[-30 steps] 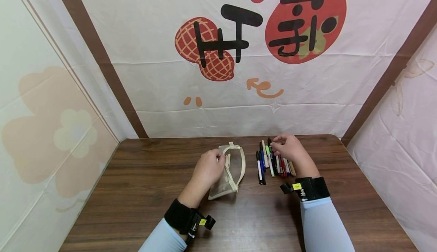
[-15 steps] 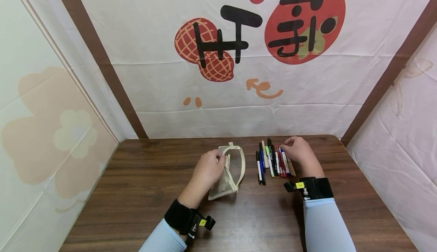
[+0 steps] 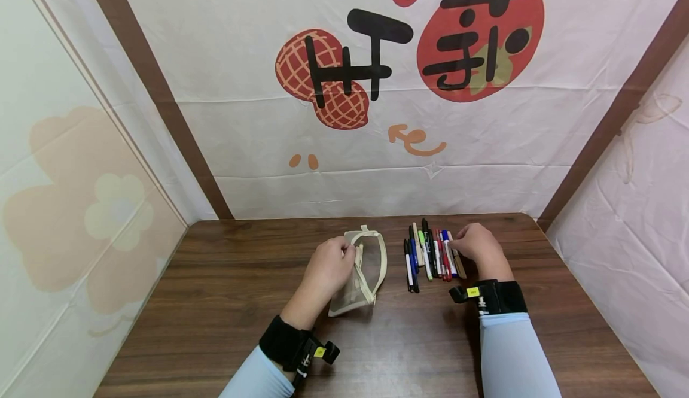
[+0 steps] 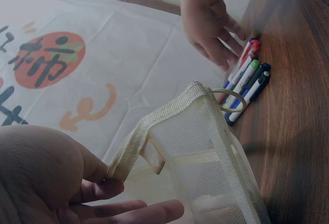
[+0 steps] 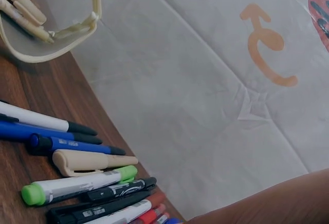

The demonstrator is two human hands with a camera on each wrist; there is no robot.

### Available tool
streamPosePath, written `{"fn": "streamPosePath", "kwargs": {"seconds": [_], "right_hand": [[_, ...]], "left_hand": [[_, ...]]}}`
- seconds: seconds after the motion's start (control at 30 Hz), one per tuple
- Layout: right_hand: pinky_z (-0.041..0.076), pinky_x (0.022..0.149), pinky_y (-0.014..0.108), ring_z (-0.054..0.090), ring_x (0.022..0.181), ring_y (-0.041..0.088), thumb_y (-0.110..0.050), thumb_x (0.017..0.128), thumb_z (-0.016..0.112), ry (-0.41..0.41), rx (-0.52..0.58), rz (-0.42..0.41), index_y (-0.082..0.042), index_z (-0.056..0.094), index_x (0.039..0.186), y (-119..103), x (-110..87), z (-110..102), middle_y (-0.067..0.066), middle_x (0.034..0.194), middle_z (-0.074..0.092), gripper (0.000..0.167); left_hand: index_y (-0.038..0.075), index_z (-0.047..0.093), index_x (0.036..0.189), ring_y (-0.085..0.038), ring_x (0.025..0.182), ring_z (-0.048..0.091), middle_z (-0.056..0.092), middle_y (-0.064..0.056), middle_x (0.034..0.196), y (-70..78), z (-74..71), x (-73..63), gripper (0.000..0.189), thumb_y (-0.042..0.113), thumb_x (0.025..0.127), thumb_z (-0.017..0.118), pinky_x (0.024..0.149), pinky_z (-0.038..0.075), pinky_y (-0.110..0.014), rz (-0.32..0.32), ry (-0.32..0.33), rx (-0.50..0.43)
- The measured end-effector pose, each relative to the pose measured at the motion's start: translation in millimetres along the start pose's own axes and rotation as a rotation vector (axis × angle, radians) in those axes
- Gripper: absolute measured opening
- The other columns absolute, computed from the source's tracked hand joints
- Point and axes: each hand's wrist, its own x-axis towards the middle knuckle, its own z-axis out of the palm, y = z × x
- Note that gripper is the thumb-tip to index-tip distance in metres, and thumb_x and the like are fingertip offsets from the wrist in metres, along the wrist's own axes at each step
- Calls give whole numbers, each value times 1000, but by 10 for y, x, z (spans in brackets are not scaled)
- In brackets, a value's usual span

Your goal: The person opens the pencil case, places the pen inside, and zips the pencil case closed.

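My left hand (image 3: 328, 266) pinches the edge of a cream mesh zip pouch (image 4: 198, 147) between thumb and fingers, and the pouch's mouth gapes. Beige pens (image 5: 25, 11) show inside it in the right wrist view. Right of the pouch lies a row of several pens and markers side by side, among them a green-capped marker (image 5: 77, 187), a blue pen (image 5: 46, 131) and a beige pen (image 5: 92, 161). My right hand (image 3: 478, 247) is at the row's right end, fingers loosely extended, fingertips right by a blue-capped marker (image 3: 445, 236) and a brown pen (image 3: 458, 264).
Both hands work over a brown wooden table (image 3: 226, 302). Behind it hangs a white printed cloth (image 3: 253, 140), with more cloth at the left and right sides. Each wrist wears a black strap (image 3: 285, 341) with a small camera.
My right hand has moved right and slightly nearer along the row, uncovering the red and blue-capped pens. The left hand and pouch have stayed put.
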Motion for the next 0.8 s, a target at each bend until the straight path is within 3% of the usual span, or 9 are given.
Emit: {"fn": "streamPosePath", "kwargs": {"seconds": [0.2, 0.47, 0.8], "right_hand": [[62, 89, 52, 73, 107, 39, -32, 102, 81, -6, -7, -11, 7, 74, 126, 21, 25, 44, 30, 129, 74, 46], [60, 74, 40, 72, 91, 30, -29, 100, 82, -15, 2, -26, 2, 79, 105, 30, 59, 89, 23, 113, 78, 32], [61, 71, 37, 74, 89, 29, -28, 102, 82, -36, 35, -2, 0, 77, 100, 37, 80, 102, 22, 115, 75, 28]], "left_hand": [[9, 76, 101, -22, 75, 61, 71, -9, 95, 2, -7, -8, 29, 22, 116, 54, 70, 50, -36, 0, -4, 0], [7, 76, 105, -22, 74, 60, 70, -9, 94, 6, -8, -15, 29, 22, 116, 54, 69, 49, -36, -11, -10, -1], [7, 76, 105, -21, 76, 61, 72, -9, 98, 2, 2, -7, 28, 22, 115, 54, 71, 51, -36, -12, -10, 5]]}}
